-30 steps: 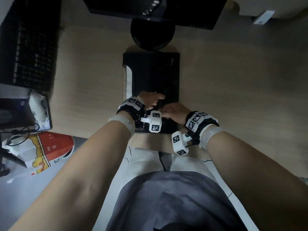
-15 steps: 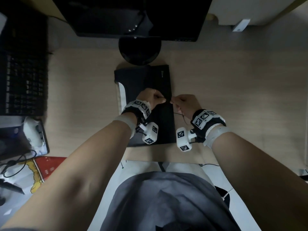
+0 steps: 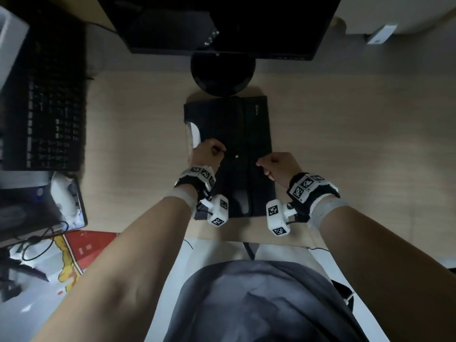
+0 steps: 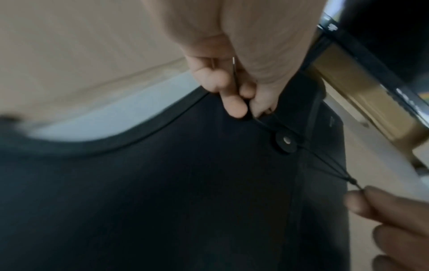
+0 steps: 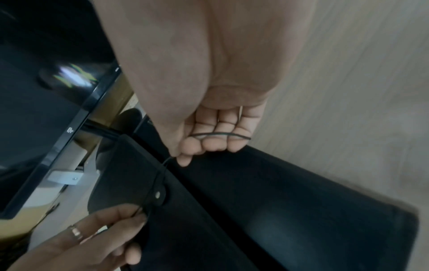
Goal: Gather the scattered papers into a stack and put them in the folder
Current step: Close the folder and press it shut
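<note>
A black folder point(image 3: 229, 134) lies closed on the wooden desk in front of the monitor stand, with white papers point(image 3: 195, 134) showing at the curved cut-out on its left side. A thin black closure string point(image 4: 325, 163) runs past the round button point(image 4: 286, 141) on the flap. My left hand point(image 3: 209, 154) pinches one end of the string just left of the button. My right hand point(image 3: 276, 165) pinches the other end to the right, and the string also loops across its curled fingers point(image 5: 218, 139). The string is stretched taut between the two hands.
A black monitor point(image 3: 222, 23) and its round stand point(image 3: 222, 72) are just behind the folder. A black keyboard point(image 3: 51, 104) lies far left, with a mouse point(image 3: 64, 193) and a red and white bag point(image 3: 66, 253) below it. Bare desk point(image 3: 357, 144) extends to the right.
The hands were close together over the button; now they have moved apart, left hand leftward and right hand rightward, drawing the string tight. The head view has tilted down.
</note>
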